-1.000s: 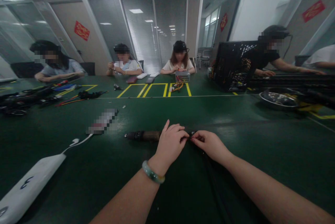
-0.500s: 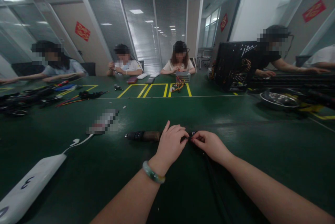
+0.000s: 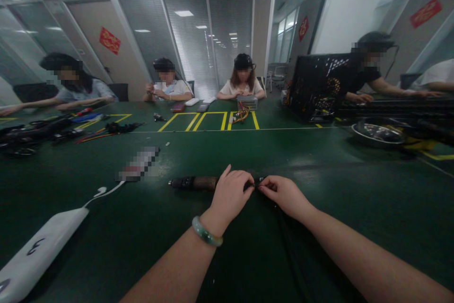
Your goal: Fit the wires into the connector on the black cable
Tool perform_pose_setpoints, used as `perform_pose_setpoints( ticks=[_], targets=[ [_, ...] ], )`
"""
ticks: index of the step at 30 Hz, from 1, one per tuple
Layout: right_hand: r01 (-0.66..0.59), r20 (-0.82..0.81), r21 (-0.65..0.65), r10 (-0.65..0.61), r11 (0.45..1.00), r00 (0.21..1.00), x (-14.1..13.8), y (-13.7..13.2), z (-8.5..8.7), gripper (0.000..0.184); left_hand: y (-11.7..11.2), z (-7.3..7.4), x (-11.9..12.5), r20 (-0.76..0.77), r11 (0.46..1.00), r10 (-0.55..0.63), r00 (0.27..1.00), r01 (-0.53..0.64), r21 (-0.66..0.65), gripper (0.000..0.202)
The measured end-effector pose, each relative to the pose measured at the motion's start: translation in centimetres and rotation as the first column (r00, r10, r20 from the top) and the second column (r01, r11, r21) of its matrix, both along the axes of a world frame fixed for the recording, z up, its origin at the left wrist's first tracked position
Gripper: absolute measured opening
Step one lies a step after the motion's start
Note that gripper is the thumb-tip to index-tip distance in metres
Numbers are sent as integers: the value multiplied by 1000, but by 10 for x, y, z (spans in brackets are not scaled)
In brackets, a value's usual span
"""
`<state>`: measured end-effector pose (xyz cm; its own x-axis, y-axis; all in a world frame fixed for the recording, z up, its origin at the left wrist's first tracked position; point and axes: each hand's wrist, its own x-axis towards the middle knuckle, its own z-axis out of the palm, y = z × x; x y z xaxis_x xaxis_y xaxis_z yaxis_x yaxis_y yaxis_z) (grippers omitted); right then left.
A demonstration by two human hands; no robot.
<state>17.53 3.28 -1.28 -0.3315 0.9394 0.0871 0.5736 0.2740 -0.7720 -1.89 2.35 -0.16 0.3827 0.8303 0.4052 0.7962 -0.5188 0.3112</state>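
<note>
A dark rod-shaped tool point(image 3: 194, 183) with a brown middle section lies across the green table point(image 3: 142, 227) in front of me. My left hand point(image 3: 230, 195), a green bangle on its wrist, is closed over the tool's right end. My right hand point(image 3: 283, 194) pinches a small dark part at the same spot, fingertips touching those of the left. A black cable point(image 3: 289, 246) runs from there toward me between my forearms.
A white device point(image 3: 39, 251) with a white cord lies at the near left. Several seated people work at the far side and the sides. Cable bundles point(image 3: 35, 133) lie at the left. A black computer case point(image 3: 319, 88) and a round metal part point(image 3: 378, 133) stand at the right.
Both hands stay at the tool's right end with only slight finger shifts. The person at the far left has stretched an arm out along the table.
</note>
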Motion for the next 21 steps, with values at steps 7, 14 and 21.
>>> perform_pose_setpoints(
  ticks=[7,14,21],
  targets=[
    [-3,0,1,3,1000,1000,1,1,-2,16,-1,3,0,-15,999,-40,999,39,-18,13],
    [11,18,-12,-11,1000,1000,0,0,1,15,-1,2,1,-2,999,8,1000,-8,-33,11],
    [5,19,-21,-5,1000,1000,1,-1,4,16,-2,5,0,4,998,-46,999,46,-31,12]
  ],
)
